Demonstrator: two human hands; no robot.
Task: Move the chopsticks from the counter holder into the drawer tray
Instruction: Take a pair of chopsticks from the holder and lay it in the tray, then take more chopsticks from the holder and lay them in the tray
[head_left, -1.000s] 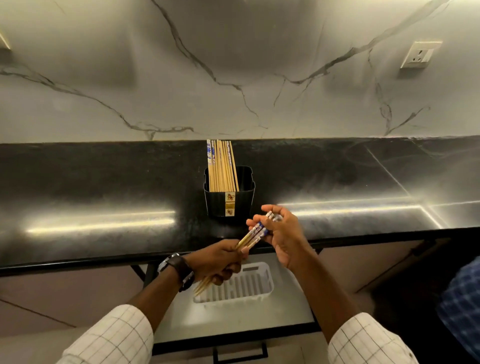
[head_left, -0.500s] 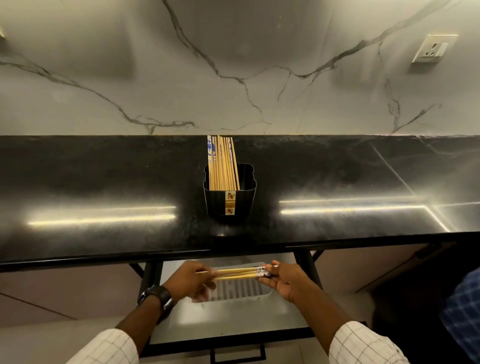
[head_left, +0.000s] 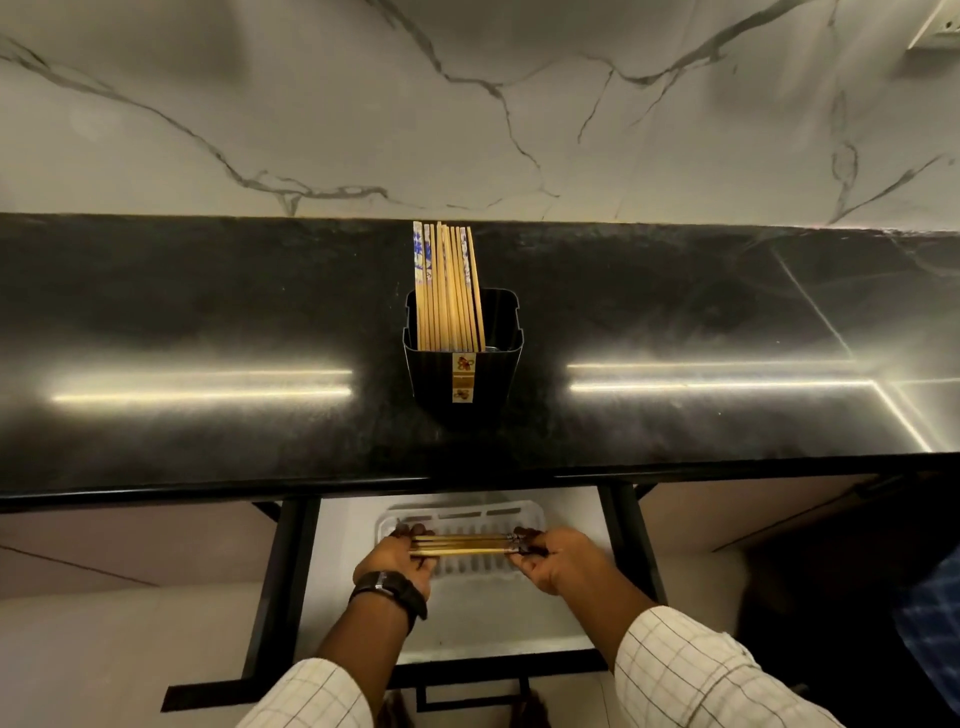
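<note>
Both ends of the chopstick bundle (head_left: 462, 544) are gripped, low at frame centre, over the white tray (head_left: 463, 512) in the open drawer (head_left: 467, 618): the left hand (head_left: 397, 560) curls round the plain tips, the right hand (head_left: 560, 564) pinches the patterned ends. Other chopsticks (head_left: 449, 291) stand in the black holder (head_left: 485, 376) on the dark surface (head_left: 208, 322), mid-frame.

Tan chopsticks (head_left: 460, 544), black holder (head_left: 464, 376), white tray (head_left: 462, 518), white grey-veined marble wall (head_left: 467, 104)

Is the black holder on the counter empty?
No, a row of chopsticks stands upright in the holder, leaning against its left side.
</note>
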